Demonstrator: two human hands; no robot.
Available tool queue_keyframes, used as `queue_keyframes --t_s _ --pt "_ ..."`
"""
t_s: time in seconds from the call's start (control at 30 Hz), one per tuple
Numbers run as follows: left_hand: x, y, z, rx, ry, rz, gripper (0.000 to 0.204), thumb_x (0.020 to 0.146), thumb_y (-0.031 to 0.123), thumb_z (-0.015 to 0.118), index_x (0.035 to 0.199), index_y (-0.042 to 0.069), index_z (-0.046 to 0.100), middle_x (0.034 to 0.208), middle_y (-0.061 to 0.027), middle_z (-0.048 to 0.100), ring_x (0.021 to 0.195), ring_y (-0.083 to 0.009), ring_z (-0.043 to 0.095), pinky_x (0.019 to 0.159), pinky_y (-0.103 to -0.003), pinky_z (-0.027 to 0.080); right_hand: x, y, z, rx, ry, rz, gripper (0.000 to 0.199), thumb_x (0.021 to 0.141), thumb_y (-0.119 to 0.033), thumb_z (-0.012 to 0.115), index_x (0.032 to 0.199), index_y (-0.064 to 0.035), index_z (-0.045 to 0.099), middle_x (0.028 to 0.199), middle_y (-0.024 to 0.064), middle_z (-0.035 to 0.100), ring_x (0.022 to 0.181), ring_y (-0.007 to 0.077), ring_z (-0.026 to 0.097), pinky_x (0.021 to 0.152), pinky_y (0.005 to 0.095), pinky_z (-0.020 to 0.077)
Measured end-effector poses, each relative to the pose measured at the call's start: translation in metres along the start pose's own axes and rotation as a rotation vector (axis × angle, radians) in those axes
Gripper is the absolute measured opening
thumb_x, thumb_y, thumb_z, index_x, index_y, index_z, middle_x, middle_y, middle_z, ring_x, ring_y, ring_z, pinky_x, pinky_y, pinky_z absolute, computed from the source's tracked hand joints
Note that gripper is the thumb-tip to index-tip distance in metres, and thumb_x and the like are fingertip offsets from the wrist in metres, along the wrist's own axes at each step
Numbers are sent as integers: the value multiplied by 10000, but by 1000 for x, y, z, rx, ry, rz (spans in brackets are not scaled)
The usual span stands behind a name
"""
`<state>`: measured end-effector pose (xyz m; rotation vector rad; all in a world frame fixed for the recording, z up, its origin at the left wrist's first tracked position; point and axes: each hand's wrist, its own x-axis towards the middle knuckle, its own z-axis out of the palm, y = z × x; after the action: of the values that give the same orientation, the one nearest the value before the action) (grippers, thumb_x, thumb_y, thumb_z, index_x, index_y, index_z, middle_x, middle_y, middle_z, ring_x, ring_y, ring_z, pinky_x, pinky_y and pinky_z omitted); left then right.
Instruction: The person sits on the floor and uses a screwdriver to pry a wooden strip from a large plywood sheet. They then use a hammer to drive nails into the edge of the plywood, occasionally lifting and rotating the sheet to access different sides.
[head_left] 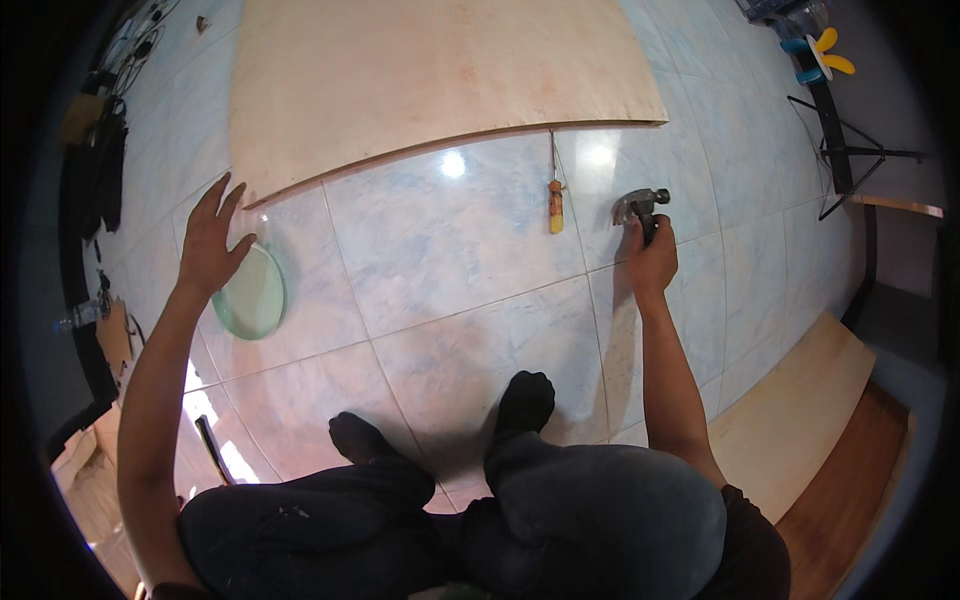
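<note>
My right hand (652,258) is closed round the handle of a claw hammer (640,205), its dark metal head up and level with the fingers. My left hand (212,240) has its fingers apart and holds nothing. It hovers by the near left corner of a large pale wooden board (440,80); whether a fingertip touches the board I cannot tell. Just below that hand a light green oval dish (252,295) sits on the tiles. A screwdriver (556,208) with an orange and yellow handle lies with its shaft tip at the board's near edge.
Glossy pale tiles (450,300) cover the floor, and my feet in dark socks stand close to me. Another wooden plank (800,420) lies at the lower right. A fan with yellow blades (828,55) and a black stand (840,155) are at the far right. Cables and dark items line the left.
</note>
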<state>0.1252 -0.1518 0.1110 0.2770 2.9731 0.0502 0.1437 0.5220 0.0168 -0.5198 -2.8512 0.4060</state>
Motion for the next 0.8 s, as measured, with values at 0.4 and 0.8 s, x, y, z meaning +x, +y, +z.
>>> queue_keyframes --t_s 0.4,0.8 --pt "1 -58 17 121 7 -147 865 916 364 775 1641 127 367 1685 -190 362 1537 -387 378 1280 -507 300 -18 25 22 8 53 28 384 1020 -321 677 1098 50 616 1061 229 605 959 447 612 867 526 502" --pt "10 -72 40 -53 -66 -398 978 897 509 788 1639 49 348 1575 -213 525 1432 -409 524 1213 -503 404 23 -18 12 81 199 -259 619 941 -311 747 1339 109 528 1239 293 598 1186 456 572 1039 522 477"
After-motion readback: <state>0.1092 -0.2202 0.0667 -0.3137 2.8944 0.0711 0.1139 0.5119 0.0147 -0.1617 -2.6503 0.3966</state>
